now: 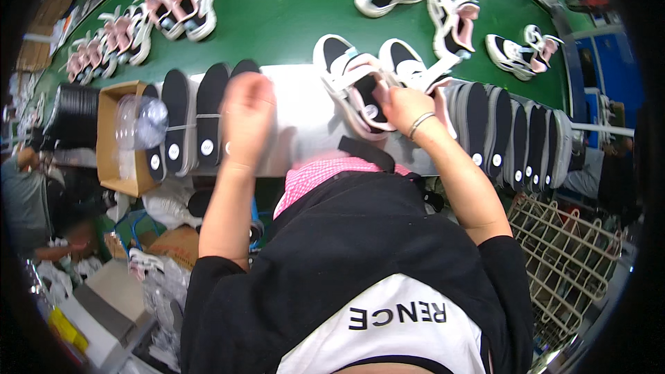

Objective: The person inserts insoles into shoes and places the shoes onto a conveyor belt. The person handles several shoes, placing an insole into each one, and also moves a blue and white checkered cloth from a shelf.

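My right hand [412, 109], with a bracelet at its wrist, is closed at the collar of a black, white and pink sneaker [339, 90], toe pointing away from me. A round white mark shows inside that shoe. Its twin sneaker [402, 59] stands right beside it, partly hidden behind the same hand. Smeared by motion, my left hand [248, 111] is over the black insoles [211, 114] at the left; its fingers cannot be made out, and part of an insole is hidden under it.
On the green table [291, 7] stand several similar sneakers [183, 7], left and right. More insoles [495, 125] are stacked at the right. A cardboard box [109, 138] with clear plastic sits at the left. A wire basket [564, 256] is low right; a person [28, 201] is at far left.
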`<control>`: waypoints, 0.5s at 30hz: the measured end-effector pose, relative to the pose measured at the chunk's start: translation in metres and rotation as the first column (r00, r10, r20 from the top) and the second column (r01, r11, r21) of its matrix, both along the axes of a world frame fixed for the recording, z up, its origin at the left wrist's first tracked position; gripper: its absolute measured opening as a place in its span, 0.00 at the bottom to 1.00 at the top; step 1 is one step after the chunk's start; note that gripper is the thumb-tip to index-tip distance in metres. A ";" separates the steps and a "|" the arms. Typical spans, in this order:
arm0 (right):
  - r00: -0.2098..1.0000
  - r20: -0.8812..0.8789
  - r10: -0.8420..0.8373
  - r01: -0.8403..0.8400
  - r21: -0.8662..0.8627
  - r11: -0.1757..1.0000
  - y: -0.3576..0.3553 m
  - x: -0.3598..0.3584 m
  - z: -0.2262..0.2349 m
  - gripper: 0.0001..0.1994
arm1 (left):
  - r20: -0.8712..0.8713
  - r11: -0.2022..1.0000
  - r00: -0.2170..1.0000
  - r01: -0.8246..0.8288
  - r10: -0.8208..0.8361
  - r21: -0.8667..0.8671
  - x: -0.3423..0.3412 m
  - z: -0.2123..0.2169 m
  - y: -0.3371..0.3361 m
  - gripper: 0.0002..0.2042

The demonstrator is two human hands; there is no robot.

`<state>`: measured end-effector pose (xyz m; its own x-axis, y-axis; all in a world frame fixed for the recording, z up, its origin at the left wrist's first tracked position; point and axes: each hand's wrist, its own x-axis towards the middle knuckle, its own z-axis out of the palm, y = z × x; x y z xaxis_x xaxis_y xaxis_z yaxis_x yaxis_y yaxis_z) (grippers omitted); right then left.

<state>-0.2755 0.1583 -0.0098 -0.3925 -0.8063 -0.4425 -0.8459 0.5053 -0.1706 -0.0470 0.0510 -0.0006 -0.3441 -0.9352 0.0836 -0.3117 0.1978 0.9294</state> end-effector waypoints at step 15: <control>0.947 0.314 -0.060 0.118 -0.168 0.979 -0.023 0.026 -0.054 0.17 | -0.267 0.772 0.962 0.205 -0.048 0.601 -0.108 -0.066 0.062 0.25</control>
